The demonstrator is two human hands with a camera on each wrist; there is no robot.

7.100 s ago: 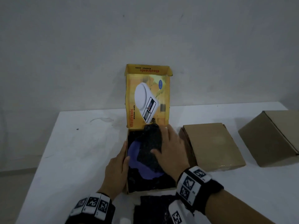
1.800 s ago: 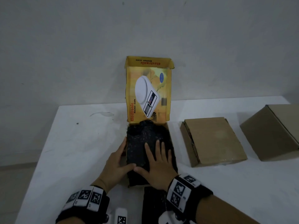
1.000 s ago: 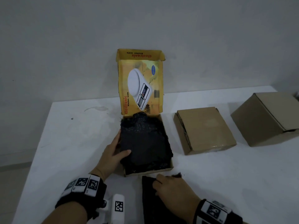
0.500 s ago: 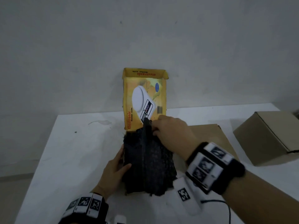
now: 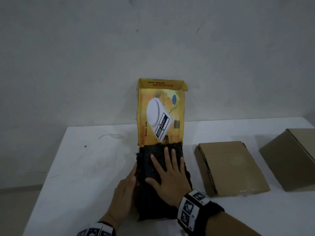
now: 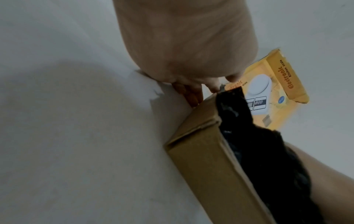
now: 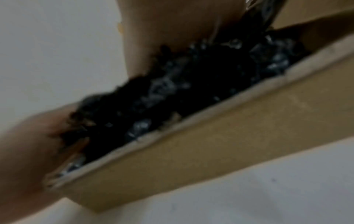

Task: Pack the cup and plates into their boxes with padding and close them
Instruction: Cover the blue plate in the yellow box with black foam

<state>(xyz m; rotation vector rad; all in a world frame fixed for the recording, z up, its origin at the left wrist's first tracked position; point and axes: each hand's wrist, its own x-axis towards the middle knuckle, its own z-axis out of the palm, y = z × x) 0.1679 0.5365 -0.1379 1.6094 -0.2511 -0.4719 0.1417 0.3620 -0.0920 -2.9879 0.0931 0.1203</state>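
Padding, black and crinkly, fills the open box at lower centre of the head view and bulges above its rim. The right hand lies flat on top of the padding with its fingers spread and straight, pointing toward the lid; the thumb reaches left across the dark sheet. The left hand sits just left of it, fingers straight and together, laid along the left wall of the box and touching the padding's edge. In the left wrist view those fingers rest against the far end of the cardboard wall, near the hinge of the lid. The right wrist view is blurred, but shows the padding heaped over the brown box wall, with skin at both ends of it.

The lid stands upright at the far side of the box, its yellow face printed with a kitchen scale. Cup and plates cannot be seen; whatever is under the padding is hidden.

The box stands on a white table. To the right in the head view lie a flat, closed carton and, further right at the frame's edge, a taller carton, both well apart from the hands.
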